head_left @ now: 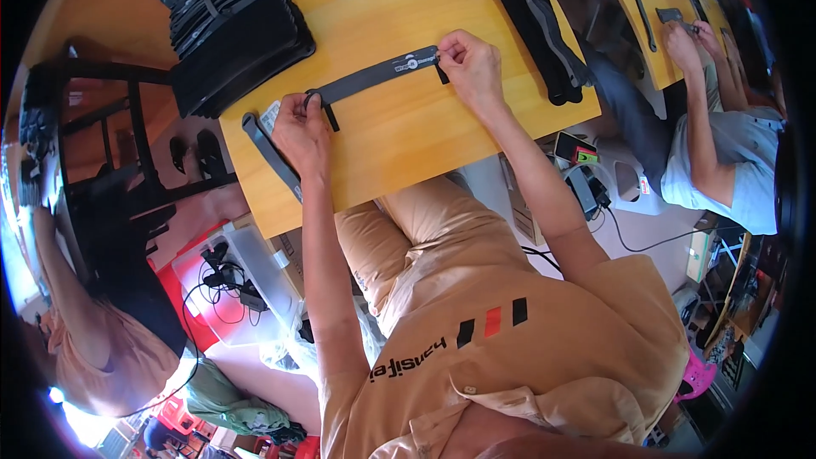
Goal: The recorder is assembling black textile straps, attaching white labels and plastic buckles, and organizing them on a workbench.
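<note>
A long grey strap (374,76) with a round printed mark lies stretched across the wooden table (408,144). My left hand (299,127) pinches its left end, where a thin black loop shows at my fingertips. My right hand (470,64) pinches its right end by a short black tab. A second grey strap (270,153) with a white tag lies on the table just left of my left hand.
A tall stack of black padded pieces (234,25) sits at the table's far left. Two black strips (544,30) lie at the right edge. Another person's hands (693,42) work at a neighbouring table on the right. A person sits at lower left near a clear bin of cables (229,285).
</note>
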The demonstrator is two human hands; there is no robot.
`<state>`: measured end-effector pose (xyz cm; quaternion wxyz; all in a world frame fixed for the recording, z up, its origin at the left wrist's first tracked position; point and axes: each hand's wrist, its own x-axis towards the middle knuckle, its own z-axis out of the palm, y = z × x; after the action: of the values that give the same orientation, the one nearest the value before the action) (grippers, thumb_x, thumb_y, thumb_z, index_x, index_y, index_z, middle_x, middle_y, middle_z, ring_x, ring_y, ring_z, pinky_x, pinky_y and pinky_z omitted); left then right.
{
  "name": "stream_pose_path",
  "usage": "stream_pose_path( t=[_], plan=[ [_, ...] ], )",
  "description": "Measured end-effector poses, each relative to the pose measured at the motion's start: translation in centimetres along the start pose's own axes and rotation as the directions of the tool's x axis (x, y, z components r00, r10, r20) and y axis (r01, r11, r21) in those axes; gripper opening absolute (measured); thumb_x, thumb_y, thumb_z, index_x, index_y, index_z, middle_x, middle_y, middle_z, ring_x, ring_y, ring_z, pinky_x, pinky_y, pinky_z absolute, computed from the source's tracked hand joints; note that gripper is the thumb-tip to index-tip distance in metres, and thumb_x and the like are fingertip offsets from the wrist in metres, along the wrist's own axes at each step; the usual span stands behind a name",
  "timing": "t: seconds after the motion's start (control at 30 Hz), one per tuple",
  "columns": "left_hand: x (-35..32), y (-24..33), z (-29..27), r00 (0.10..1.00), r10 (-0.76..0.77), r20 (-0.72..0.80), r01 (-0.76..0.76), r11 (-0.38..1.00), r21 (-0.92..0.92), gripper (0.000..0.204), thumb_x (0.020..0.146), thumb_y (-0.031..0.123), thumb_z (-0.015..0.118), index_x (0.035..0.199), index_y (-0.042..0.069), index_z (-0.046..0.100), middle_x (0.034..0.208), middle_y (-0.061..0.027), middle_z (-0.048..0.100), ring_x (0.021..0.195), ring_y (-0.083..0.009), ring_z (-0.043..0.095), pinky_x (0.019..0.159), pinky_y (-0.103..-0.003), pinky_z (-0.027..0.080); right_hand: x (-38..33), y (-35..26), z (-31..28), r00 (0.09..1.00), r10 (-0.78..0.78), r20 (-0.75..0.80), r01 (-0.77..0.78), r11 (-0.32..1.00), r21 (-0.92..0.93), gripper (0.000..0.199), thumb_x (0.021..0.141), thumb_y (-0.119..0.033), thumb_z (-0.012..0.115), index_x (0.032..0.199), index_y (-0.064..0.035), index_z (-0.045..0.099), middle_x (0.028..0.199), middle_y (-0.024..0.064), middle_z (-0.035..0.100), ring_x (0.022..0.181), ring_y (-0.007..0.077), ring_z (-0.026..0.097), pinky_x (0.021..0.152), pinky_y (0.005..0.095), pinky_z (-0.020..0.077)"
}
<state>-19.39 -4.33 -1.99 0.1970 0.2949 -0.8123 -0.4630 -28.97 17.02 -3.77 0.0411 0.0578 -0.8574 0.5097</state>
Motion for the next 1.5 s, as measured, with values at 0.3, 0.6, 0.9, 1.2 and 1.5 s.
stream_pose_path(
  t=[0.3,0.6,0.9,1.2,1.5],
  plan=[
    [0.3,-0.6,-0.2,0.999,-0.032,0.017,0.033,0.996,-0.078,0.011,0.079,0.005,0.065,0.078,-0.003,0.058,0.056,-0.004,0.053,0.041,-0.0083,0.049,0.038,-0.022,0.038,0.1,0.3,0.2,1.0,-0.006,-0.004,0.006,0.999,-0.039,0.005,0.069,-0.004,0.062,0.074,-0.0052,0.061,0.064,0.0067,0.062,0.061,0.0206,0.062,0.058,0.0319,0.048],
    [0.6,-0.8,-0.3,0.996,-0.078,0.03,0.081,0.987,-0.141,0.01,0.079,0.003,0.064,0.079,-0.003,0.056,0.059,-0.004,0.053,0.041,-0.009,0.05,0.037,-0.022,0.039,0.1,-0.1,0.0,0.999,-0.04,-0.002,0.04,0.997,-0.07,0.005,0.069,-0.005,0.062,0.073,-0.0056,0.061,0.064,0.0068,0.062,0.061,0.0222,0.062,0.057,0.0338,0.0479],
    [0.4,-0.8,-0.1,0.999,-0.032,-0.018,0.029,0.993,-0.118,0.012,0.08,-0.001,0.06,0.088,-0.002,0.052,0.06,-0.006,0.052,0.042,-0.0112,0.05,0.037,-0.025,0.039,0.2,-0.1,-0.4,0.999,-0.043,0.017,0.044,0.997,-0.061,0.003,0.069,-0.003,0.061,0.072,-0.0044,0.06,0.064,0.0078,0.061,0.06,0.0227,0.061,0.058,0.0339,0.0479],
    [-0.7,-0.1,-1.4,0.897,0.41,-0.166,-0.353,0.889,0.292,0.013,0.083,0.003,0.054,0.094,-0.004,0.054,0.076,-0.0142,0.057,0.066,-0.0252,0.059,0.059,-0.032,0.047,-0.3,-1.0,-2.2,0.974,0.171,0.149,-0.211,0.926,0.312,0.009,0.072,0.003,0.057,0.081,0.0009,0.061,0.066,0.0113,0.06,0.061,0.0217,0.06,0.059,0.0326,0.0493],
    [-5.3,1.7,1.9,0.825,0.445,0.349,-0.564,0.679,0.47,0.051,0.089,0.028,0.049,0.131,0.001,0.04,0.14,-0.0155,0.033,0.131,-0.0325,0.027,0.107,-0.046,0.02,-4.9,-2.5,0.0,0.814,-0.543,0.204,0.58,0.764,-0.281,0.037,0.08,-0.012,0.059,0.114,0.0024,0.052,0.118,0.0161,0.052,0.112,0.0304,0.047,0.099,0.0443,0.0336]
  ],
)
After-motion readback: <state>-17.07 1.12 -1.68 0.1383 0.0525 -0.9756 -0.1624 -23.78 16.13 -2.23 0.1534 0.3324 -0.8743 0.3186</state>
